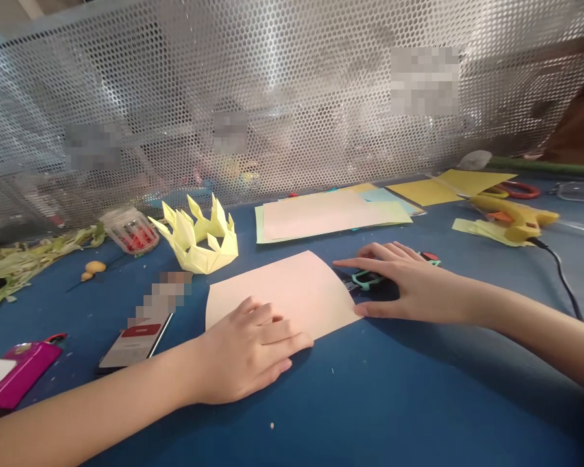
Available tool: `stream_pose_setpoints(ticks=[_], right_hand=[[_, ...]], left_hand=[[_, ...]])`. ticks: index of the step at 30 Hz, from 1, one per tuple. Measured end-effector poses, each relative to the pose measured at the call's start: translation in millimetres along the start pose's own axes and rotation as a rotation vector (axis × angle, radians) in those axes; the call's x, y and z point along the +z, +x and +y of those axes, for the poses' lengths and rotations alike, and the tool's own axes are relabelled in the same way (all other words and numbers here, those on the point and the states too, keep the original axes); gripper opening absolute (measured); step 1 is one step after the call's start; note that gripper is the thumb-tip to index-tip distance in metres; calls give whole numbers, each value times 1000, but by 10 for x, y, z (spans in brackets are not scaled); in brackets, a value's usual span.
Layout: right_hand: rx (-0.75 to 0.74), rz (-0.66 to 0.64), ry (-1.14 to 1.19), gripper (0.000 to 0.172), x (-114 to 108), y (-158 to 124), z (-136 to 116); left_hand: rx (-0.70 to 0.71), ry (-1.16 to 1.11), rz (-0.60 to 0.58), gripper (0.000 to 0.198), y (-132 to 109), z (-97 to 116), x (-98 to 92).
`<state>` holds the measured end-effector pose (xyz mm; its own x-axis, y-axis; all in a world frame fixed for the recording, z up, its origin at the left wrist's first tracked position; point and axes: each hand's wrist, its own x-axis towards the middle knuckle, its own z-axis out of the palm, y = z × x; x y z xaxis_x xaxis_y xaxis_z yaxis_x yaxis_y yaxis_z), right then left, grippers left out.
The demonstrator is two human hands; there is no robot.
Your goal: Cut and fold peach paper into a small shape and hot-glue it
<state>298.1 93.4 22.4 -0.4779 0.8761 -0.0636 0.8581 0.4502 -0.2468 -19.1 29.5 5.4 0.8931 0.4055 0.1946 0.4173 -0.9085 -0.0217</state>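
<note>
A pale pink sheet of paper (277,285) lies on the blue table in front of me, its right side bowed up a little. My left hand (253,350) rests flat on the sheet's near edge, fingers stretched out to the right. At the sheet's right corner is my right hand (394,279), thumb and fingers spread apart, with the thumb tip touching the corner. Partly hidden under that hand lies a tool with a mint-green frame (367,279); its kind is not clear. Beyond the sheet stands a folded yellow paper crown (202,240).
Stacked coloured paper (316,217) and yellow sheets (433,191) lie at the back, before a perforated metal screen (296,97). A yellow glue gun (520,217) with a cord is at right. Leftward are a phone (139,344), a plastic jar (131,230) and a magenta object (26,373).
</note>
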Motion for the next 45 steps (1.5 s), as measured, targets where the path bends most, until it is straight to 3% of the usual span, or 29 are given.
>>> stream_pose_setpoints(ticks=[3, 12, 25, 33, 36, 38, 42, 45], right_hand=[[-12, 32, 15, 83, 30, 11, 25], [-32, 60, 9, 79, 60, 31, 64], [6, 43, 30, 85, 45, 43, 43], [-33, 78, 21, 85, 67, 51, 74], [-14, 59, 16, 85, 45, 35, 40], [0, 38, 13, 84, 19, 18, 18], [-59, 36, 71, 76, -26, -7, 71], [-170, 44, 170, 61, -26, -1, 171]], left_hand=[[-26, -22, -22, 34, -208, 62, -50], [-321, -222, -50, 42, -626, 224, -165], [-703, -252, 46, 31, -1142, 484, -191], [-565, -204, -2, 28, -1343, 307, -352], [-471, -237, -41, 22, -1242, 203, -469], [-399, -271, -58, 20, -1039, 133, -550], [-306, -319, -22, 29, -339, -18, -592], [-337, -441, -133, 38, 272, -141, -452]])
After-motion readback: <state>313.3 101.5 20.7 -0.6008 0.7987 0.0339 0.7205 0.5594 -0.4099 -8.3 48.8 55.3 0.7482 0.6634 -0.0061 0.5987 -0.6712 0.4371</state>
